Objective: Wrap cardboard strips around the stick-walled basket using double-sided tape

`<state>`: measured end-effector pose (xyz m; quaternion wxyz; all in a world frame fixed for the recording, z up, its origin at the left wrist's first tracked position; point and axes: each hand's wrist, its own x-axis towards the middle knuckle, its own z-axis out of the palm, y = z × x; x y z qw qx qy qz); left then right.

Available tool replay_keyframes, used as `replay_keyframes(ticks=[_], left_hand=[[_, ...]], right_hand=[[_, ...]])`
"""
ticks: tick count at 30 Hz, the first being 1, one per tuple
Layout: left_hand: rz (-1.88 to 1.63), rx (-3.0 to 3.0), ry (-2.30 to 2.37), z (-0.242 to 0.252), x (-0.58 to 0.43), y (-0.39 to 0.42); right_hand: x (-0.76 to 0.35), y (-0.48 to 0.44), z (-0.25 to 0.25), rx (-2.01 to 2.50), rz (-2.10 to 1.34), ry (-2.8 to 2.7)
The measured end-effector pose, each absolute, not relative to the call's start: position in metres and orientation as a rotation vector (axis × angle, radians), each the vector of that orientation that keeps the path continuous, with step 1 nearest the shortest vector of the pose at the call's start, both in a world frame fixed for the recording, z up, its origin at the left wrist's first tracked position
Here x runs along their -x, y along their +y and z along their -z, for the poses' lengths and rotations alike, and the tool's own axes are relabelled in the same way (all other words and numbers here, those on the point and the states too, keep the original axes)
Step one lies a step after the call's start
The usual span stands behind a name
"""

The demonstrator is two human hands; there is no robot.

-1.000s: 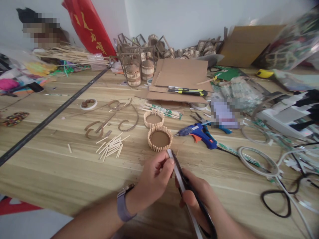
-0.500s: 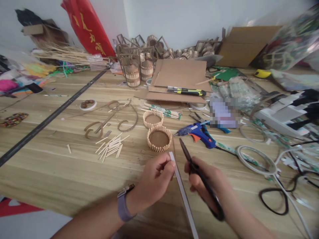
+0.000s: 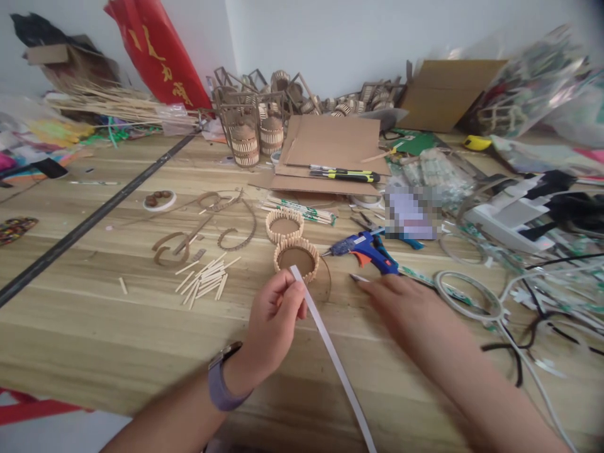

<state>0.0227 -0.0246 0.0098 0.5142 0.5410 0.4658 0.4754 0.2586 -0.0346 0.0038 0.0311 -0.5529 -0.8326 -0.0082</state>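
Note:
My left hand (image 3: 276, 314) is closed in a pinch on the top end of a long white strip (image 3: 330, 355) that slants down to the right, off the bottom edge. The pinch sits just in front of a small round basket of wooden sticks (image 3: 296, 258); a second such basket (image 3: 284, 225) stands behind it. My right hand (image 3: 401, 305) lies low over the table, blurred by motion, just in front of a blue glue gun (image 3: 365, 248). A thin grey tip (image 3: 358, 277) pokes out past its fingers. Whether the hand grips it is unclear.
Loose short sticks (image 3: 202, 283) and curved cardboard pieces (image 3: 170, 248) lie to the left. Folded cardboard (image 3: 330, 145) with two utility knives (image 3: 344, 174) sits behind. White rings (image 3: 465, 296), cables and clutter fill the right. Stick-built models (image 3: 245, 135) stand at the back.
My right hand, which held black scissors upright beside the strip, has dropped forward toward the glue gun. My left hand with the strip has moved slightly up and left.

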Motion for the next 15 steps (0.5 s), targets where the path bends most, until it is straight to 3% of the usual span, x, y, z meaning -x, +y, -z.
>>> replay_keyframes(ticks=[9,12,15], left_hand=[[-1.169,-1.260,1.062,-0.006,-0.022,-0.025],[-1.164,-1.233,1.075,-0.007,-0.022,-0.026],[-1.167,-1.205,1.083,-0.007,-0.022,-0.027]], right_hand=[[-0.186,-0.026,0.007,1.271,-0.283,-2.833],[-0.208,-0.029,-0.017,1.353,-0.274,-2.829],[-0.264,-0.034,-0.046,1.713,-0.229,-2.624]])
